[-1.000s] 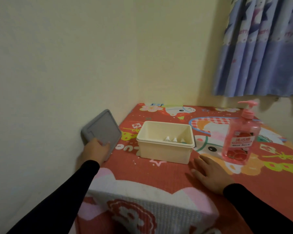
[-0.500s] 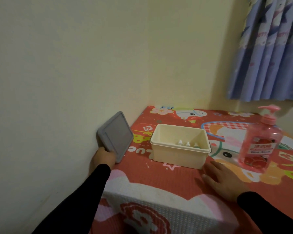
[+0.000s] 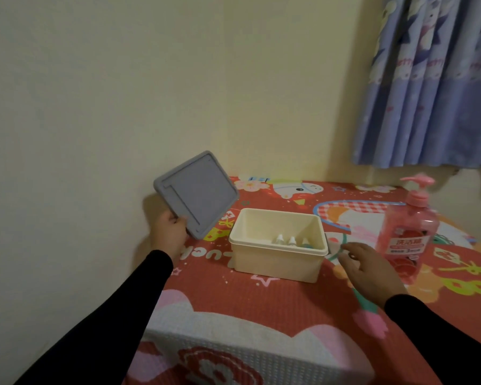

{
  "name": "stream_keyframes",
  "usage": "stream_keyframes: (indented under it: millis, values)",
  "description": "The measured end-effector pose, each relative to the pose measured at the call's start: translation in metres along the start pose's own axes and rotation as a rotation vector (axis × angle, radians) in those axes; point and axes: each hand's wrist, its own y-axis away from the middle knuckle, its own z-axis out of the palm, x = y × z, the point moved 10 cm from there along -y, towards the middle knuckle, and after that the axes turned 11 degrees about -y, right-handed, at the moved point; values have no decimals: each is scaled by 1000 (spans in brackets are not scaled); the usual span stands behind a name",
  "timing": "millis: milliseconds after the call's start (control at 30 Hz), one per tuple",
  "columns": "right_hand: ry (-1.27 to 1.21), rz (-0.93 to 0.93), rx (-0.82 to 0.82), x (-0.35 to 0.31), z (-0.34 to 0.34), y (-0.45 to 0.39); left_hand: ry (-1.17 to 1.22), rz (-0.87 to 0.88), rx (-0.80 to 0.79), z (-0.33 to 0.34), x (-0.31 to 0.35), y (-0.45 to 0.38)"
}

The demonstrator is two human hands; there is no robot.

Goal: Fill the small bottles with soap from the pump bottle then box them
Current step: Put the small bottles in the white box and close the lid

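Beside wall, left hand (image 3: pixel 169 234) grips lid (image 3: pixel 196 194).

My left hand (image 3: pixel 168 234) grips the grey lid (image 3: pixel 196 194) by its lower corner; my right hand (image 3: pixel 368 269) hovers, fingers relaxed.
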Motion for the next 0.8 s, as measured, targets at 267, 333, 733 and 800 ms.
stream_keyframes:
  millis: [267,333,733,800]
  values:
    - [-296,40,155,-19,-31,-26,223,-72,-309,69,25,7]
    - [-350,54,148,-22,-29,-32,239,-77,-367,81,27,10]
    - [-693,91,57,-43,-11,-61,131,-12,-559,134,39,7]
    - [-718,90,62,-43,-8,-62,77,29,-540,135,40,3]
